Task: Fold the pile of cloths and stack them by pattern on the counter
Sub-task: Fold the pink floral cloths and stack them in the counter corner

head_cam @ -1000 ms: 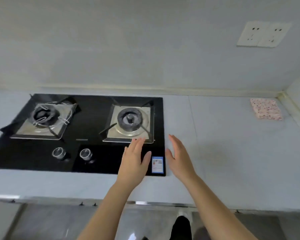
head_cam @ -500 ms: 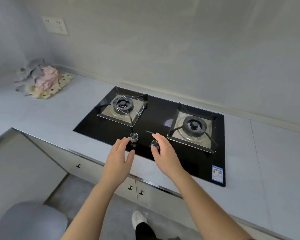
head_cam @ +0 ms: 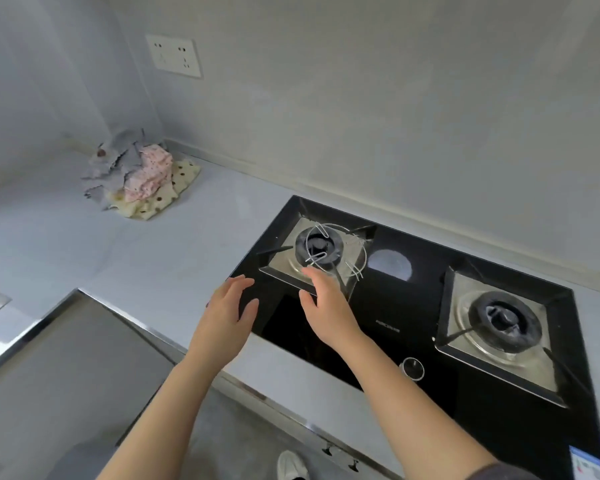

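I see the pile of cloths (head_cam: 141, 178) lying crumpled in the far left corner of the table (head_cam: 153, 258), against the wall. It is soft and rumpled: grey cloth with ragged edges on the left, a pink one with small dots on top, and a cream one with brown spots spread underneath. The table is pale, smooth and matte with a bright metal front edge. Set into it is a glossy black glass hob (head_cam: 413, 306) with two round dark burners in square steel trays; the left burner (head_cam: 317, 247) carries a thin wire ring. One round metal knob (head_cam: 412, 368) shows near the front.

Compared with half a second ago, my view has swung left, so the pile sits nearer the middle of the picture, and both hands have gone from over the knobs to the hob's left end.

My left hand (head_cam: 227, 318) hovers over the hob's left edge, palm inward, fingers straight and loosely together, holding nothing. My right hand (head_cam: 326, 306) hovers in front of the left burner, palm facing the other hand, fingers relaxed and empty. Both forearms reach forward, bare. The pile is well apart from both hands.
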Demonstrator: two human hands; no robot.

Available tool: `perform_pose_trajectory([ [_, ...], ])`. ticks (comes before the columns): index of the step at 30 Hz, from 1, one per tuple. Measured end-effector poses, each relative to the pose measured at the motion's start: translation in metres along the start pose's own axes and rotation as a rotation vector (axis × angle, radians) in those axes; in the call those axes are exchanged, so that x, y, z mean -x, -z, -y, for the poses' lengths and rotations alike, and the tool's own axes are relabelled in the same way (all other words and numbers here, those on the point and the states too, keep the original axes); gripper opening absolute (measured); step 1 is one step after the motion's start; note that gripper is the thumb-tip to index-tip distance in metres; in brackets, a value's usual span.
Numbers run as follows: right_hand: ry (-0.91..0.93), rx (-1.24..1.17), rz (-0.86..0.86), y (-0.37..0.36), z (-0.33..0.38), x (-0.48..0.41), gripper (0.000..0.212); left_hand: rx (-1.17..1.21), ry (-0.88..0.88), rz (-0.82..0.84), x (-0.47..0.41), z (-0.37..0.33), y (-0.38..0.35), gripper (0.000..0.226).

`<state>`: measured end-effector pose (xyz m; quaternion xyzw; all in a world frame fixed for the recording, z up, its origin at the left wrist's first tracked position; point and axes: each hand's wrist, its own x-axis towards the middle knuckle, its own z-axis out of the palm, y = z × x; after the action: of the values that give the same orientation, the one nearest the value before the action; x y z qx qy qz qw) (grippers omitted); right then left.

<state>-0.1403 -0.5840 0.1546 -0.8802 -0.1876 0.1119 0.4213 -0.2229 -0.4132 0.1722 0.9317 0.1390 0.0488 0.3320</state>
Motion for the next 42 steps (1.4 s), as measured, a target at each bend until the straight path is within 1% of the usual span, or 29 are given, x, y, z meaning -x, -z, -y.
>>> perform_pose_trajectory([
  [3,0.029,0.010,0.042,-0.019,0.024,-0.053,0.043,0.035,0.049,-0.077,-0.039,0.030,0.025,0.037],
  [9,0.042,-0.007,0.112,-0.067,0.072,-0.127,0.044,0.035,0.098,-0.121,-0.098,0.090,0.066,0.033],
  [13,0.031,-0.034,0.120,-0.118,0.106,-0.189,0.045,-0.003,0.065,-0.110,-0.154,0.148,0.098,0.030],
  [17,0.017,0.039,0.136,-0.179,0.138,-0.266,0.046,-0.070,0.035,-0.099,-0.235,0.217,0.138,0.027],
  [20,-0.058,0.054,0.132,-0.226,0.166,-0.336,0.043,-0.105,0.012,-0.083,-0.305,0.272,0.169,0.025],
  [23,-0.168,-0.041,0.042,-0.267,0.187,-0.401,0.031,-0.161,0.012,-0.086,-0.359,0.315,0.187,0.023],
  [25,-0.247,-0.122,-0.024,-0.284,0.196,-0.432,0.023,-0.193,0.043,-0.079,-0.384,0.326,0.189,0.023],
  [28,-0.348,-0.210,-0.043,-0.310,0.203,-0.472,0.015,-0.277,0.078,-0.039,-0.420,0.341,0.183,0.026],
  [30,-0.391,-0.213,-0.033,-0.321,0.202,-0.484,0.011,-0.348,0.044,-0.037,-0.431,0.347,0.177,0.018],
  [31,-0.396,-0.196,-0.023,-0.322,0.200,-0.487,0.013,-0.343,0.021,-0.068,-0.432,0.346,0.175,0.011],
  [32,-0.400,-0.187,-0.016,-0.320,0.199,-0.489,0.016,-0.296,-0.007,-0.116,-0.434,0.347,0.175,0.006],
  [34,-0.418,-0.244,-0.045,-0.309,0.198,-0.490,0.013,-0.149,-0.094,-0.211,-0.434,0.336,0.180,0.009],
  [35,-0.422,-0.295,-0.076,-0.302,0.198,-0.489,0.013,-0.058,-0.145,-0.231,-0.433,0.324,0.184,0.008],
  [36,-0.410,-0.359,-0.104,-0.294,0.198,-0.487,0.021,0.052,-0.180,-0.237,-0.432,0.309,0.189,0.006],
  [38,-0.332,-0.479,-0.117,-0.277,0.198,-0.478,0.033,0.301,-0.129,-0.177,-0.429,0.276,0.197,0.012],
  [39,-0.271,-0.490,-0.103,-0.267,0.200,-0.472,0.033,0.416,-0.092,-0.139,-0.429,0.262,0.199,0.015],
  [40,-0.217,-0.444,-0.089,-0.257,0.199,-0.467,0.028,0.510,-0.072,-0.130,-0.429,0.249,0.198,0.017],
  [42,-0.137,-0.367,-0.092,-0.232,0.191,-0.457,0.010,0.633,-0.064,-0.146,-0.433,0.230,0.189,0.019],
])
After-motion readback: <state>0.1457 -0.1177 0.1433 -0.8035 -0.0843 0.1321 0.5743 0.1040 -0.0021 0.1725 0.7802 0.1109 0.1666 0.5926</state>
